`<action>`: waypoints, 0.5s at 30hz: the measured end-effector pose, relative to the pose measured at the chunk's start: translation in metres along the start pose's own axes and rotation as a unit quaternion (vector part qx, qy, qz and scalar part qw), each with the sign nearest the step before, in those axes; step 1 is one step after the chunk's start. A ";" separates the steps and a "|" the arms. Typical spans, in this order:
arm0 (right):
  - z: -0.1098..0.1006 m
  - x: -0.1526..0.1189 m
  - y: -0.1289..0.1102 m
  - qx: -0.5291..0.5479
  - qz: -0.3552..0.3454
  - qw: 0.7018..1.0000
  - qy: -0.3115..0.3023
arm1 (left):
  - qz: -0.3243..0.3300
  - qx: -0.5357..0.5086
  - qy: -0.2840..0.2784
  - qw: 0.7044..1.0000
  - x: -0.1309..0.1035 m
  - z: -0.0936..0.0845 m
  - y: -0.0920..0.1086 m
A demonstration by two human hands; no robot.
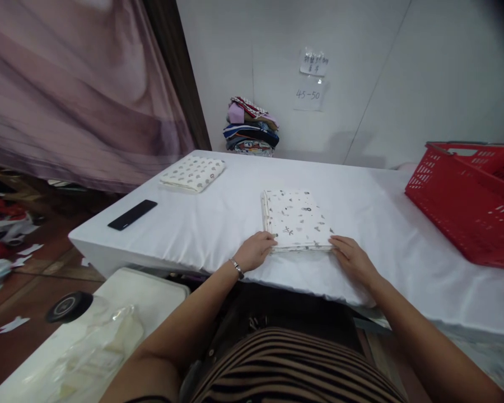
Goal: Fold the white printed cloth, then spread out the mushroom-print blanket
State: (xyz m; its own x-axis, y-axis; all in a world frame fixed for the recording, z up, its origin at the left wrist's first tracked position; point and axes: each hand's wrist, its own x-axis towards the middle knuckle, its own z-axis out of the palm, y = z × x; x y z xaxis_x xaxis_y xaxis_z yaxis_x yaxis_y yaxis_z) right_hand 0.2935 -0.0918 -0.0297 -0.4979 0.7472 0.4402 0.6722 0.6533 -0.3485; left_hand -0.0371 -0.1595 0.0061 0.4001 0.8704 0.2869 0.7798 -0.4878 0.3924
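A folded white cloth (pixel 296 218) with a small scattered print lies flat on the white-covered table (pixel 218 224) in front of me. My left hand (pixel 255 251) is closed on its near left corner, a metal bracelet at the wrist. On the near right corner my right hand (pixel 353 257) pinches the edge between thumb and fingers. Farther off to the left rests another folded cloth (pixel 193 172), white with rows of grey motifs. A flat black object (pixel 133 215), like a phone, lies near the table's left edge.
A red plastic basket (pixel 466 207) stands on the right of the table. Behind the table is a stack of folded fabrics (pixel 252 131) against the wall. Lower left, a white surface (pixel 151 288) carries clear plastic bags (pixel 105 358) and a black round item (pixel 69 307). A pink curtain (pixel 75 89) hangs left.
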 end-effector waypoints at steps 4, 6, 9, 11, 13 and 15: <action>0.000 0.000 0.003 0.000 0.002 1.000 -0.012 | 0.008 0.032 -0.024 0.999 0.003 -0.004 0.000; 0.000 0.001 0.004 -0.004 0.003 1.000 -0.016 | 0.006 0.062 -0.032 0.998 0.005 -0.004 0.001; 0.001 -0.001 0.002 -0.010 -0.001 1.000 -0.015 | 0.008 0.121 -0.025 0.992 0.004 -0.001 0.002; 0.002 -0.003 0.001 -0.010 -0.007 1.000 -0.012 | 0.009 0.142 -0.011 0.990 -0.001 0.003 0.003; 0.002 -0.004 0.000 -0.007 -0.011 1.000 -0.011 | 0.000 0.140 0.003 0.990 -0.007 0.007 0.005; 0.003 -0.005 -0.001 -0.002 -0.009 1.000 -0.014 | -0.019 0.110 0.020 0.994 -0.013 0.010 0.007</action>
State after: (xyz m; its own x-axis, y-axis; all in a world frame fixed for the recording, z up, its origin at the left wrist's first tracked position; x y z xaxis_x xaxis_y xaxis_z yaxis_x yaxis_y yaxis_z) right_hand 0.2940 -0.0958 -0.0336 -0.5249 0.7383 0.4236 0.6655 0.6662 -0.3365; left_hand -0.0322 -0.1737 -0.0038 0.3526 0.8821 0.3125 0.8821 -0.4247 0.2035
